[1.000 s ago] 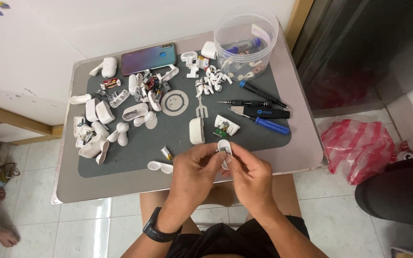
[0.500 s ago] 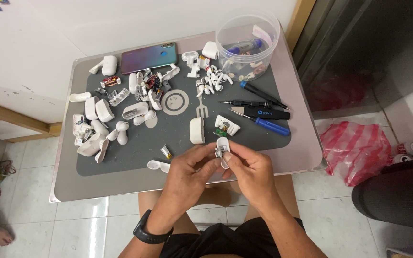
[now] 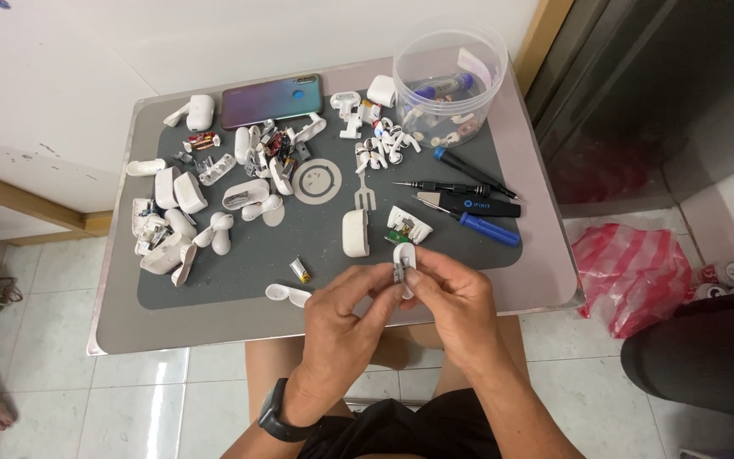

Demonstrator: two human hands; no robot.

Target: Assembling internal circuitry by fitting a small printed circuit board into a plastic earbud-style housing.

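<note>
- Along the left edge of the surface [image 3: 121,336], on the grey mat [image 3: 214,280], a heap of white plastic shells [image 3: 172,229] lies as it did a second ago; nothing there has shifted.
- Near the back edge sits a phone [image 3: 271,99] with a shiny blue-purple back, and just in front of it a cluster of small loose parts [image 3: 269,153], also unmoved.
- Close to the front edge of the mat, a small white cap [image 3: 286,294] and a tiny battery-like cylinder [image 3: 300,270] rest just left of the hands.
- The left hand [image 3: 341,340], a dark watch [image 3: 275,416] on its wrist, has its grip pinched on the lower end of a small white casing [image 3: 403,263].
- That casing is now held in the air over the front edge of the surface, between both hands; over the last second the hands have drawn slightly closer together and the piece has turned more upright, so the work on it looks to be continuing rather than finished.
- The right hand [image 3: 460,310] grips the same casing from the other side with fingertips closed on it.
- Toward the right edge lie a black screwdriver [image 3: 443,185], a blue-handled screwdriver [image 3: 488,229] and a flat black tool [image 3: 477,205], untouched.
- At the back right corner stands a clear round tub [image 3: 449,81] holding small bits.
</note>
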